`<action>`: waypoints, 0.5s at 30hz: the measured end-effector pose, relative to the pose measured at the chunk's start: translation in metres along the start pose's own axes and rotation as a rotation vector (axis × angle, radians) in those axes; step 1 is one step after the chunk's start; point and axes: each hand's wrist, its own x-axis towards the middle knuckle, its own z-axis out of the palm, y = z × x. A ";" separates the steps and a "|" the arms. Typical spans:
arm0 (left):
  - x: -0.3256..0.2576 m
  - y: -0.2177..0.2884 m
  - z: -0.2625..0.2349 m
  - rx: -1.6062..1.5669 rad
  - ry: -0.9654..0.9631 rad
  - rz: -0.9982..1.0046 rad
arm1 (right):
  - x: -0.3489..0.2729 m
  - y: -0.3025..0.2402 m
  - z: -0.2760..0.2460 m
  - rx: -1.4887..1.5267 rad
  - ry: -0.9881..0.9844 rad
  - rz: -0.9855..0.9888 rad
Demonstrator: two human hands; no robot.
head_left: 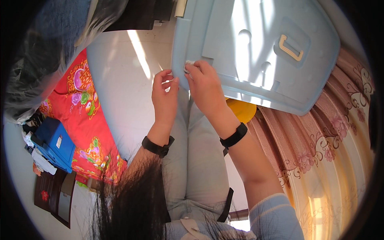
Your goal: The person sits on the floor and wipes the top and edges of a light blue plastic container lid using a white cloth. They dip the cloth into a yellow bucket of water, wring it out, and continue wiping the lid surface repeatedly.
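Pale-blue lid point(256, 52) — right hand point(206, 86) pressing cloth point(189, 64)

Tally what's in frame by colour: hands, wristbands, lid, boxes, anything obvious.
Pale blue: 1, the storage lid
Dark blue: 1, the box
Black: 2, the wristbands
Yellow: 1, the round object
White: 1, the small wad at the right hand
Bare: 2, with the left hand
Total: 8

pale blue lid point(256, 52) blocking ahead, floor point(124, 80) open left

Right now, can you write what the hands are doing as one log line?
right hand: presses small white wad on light blue lid | left hand: at lid edge | lid: tilted over lap
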 end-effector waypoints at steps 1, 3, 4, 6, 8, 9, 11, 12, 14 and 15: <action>0.000 0.000 0.001 -0.047 -0.006 -0.007 | -0.002 0.000 0.000 0.011 -0.038 0.018; 0.002 0.000 0.001 -0.060 -0.004 -0.009 | -0.006 0.001 -0.001 0.034 -0.119 0.039; 0.003 0.000 0.001 -0.068 -0.005 -0.007 | -0.007 0.001 -0.002 0.047 -0.126 0.069; 0.006 0.000 0.002 -0.069 -0.001 -0.025 | -0.007 0.002 -0.005 0.080 -0.140 0.103; 0.008 0.000 0.002 -0.080 0.003 -0.035 | -0.006 0.002 -0.011 0.012 -0.208 0.084; 0.008 0.000 0.002 -0.090 0.004 -0.037 | -0.004 0.001 -0.015 -0.024 -0.234 0.073; 0.008 -0.001 0.002 -0.100 0.005 -0.045 | -0.001 0.000 -0.025 -0.163 -0.354 0.064; 0.009 -0.001 0.001 -0.100 0.005 -0.049 | 0.001 -0.001 -0.031 -0.217 -0.415 0.041; 0.009 0.000 0.000 -0.096 0.010 -0.060 | 0.002 -0.001 -0.044 -0.460 -0.507 0.015; 0.009 0.001 0.001 -0.093 0.012 -0.069 | 0.003 -0.001 -0.048 -0.575 -0.552 -0.006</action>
